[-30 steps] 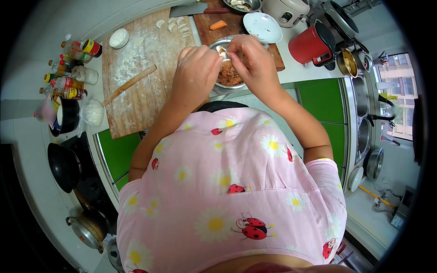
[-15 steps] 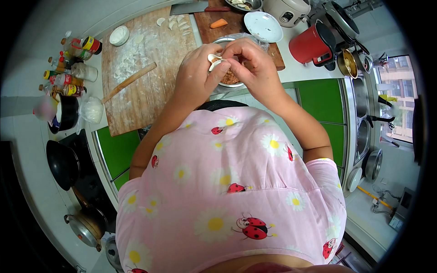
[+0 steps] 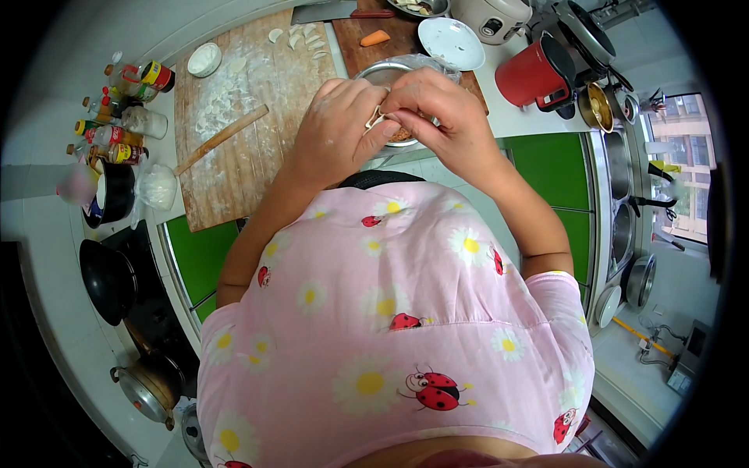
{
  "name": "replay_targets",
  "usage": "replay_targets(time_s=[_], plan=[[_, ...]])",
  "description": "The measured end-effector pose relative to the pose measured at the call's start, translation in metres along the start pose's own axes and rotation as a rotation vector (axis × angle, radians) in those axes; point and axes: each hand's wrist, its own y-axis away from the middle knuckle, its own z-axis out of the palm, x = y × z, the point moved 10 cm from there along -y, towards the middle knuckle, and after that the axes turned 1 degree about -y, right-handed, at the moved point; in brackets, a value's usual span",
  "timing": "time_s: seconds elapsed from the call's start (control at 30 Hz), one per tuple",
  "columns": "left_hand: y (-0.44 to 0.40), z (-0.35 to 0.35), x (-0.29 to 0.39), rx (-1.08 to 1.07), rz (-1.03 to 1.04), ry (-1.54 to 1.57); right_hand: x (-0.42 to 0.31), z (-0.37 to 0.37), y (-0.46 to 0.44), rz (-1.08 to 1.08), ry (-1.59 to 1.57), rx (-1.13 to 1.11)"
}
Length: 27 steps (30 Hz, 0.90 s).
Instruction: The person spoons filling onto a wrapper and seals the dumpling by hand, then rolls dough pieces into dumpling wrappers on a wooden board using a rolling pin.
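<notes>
Left hand [image 3: 335, 129] pinches a pale dough wrapper [image 3: 375, 122] between thumb and fingers, over the left side of the metal bowl [image 3: 382, 75]. Right hand [image 3: 449, 118] pinches the wrapper's edge; a rolling pin [image 3: 223, 143] lies left of the bowl.

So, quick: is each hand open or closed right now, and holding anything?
Left hand: closed, fingers curled around a dumpling wrapper.
Right hand: closed, thumb and fingertips pinching the same wrapper.
</notes>
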Motion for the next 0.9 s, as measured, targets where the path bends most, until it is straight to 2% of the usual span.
replay_targets(time_s=[0.17,0.33,0.47,0.57,0.67,0.73,0.77,0.9], plan=[[-0.001,-0.004,0.009,0.02,0.058,-0.032,-0.001,-0.002,0.002,0.034,-0.01,0.021],[-0.003,-0.004,0.013,0.017,0.082,0.023,-0.005,-0.002,0.001,-0.02,0.034,0.014],[-0.001,-0.006,0.011,0.006,0.036,0.009,-0.002,-0.002,0.0,0.033,0.029,-0.008],[0.003,-0.012,0.005,0.088,-0.028,0.022,0.008,-0.005,0.003,0.055,-0.072,0.08],[0.009,-0.018,-0.011,0.231,-0.177,0.066,0.046,0.008,0.019,0.386,-0.578,0.203],[0.019,-0.017,-0.026,0.275,-0.336,0.121,0.053,0.02,0.023,0.447,-0.675,0.177],[0.019,-0.017,-0.026,0.29,-0.343,0.093,0.056,0.026,0.025,0.478,-0.724,0.164],[0.019,-0.016,-0.028,0.332,-0.35,0.026,0.054,0.027,0.022,0.393,-0.719,0.268]])
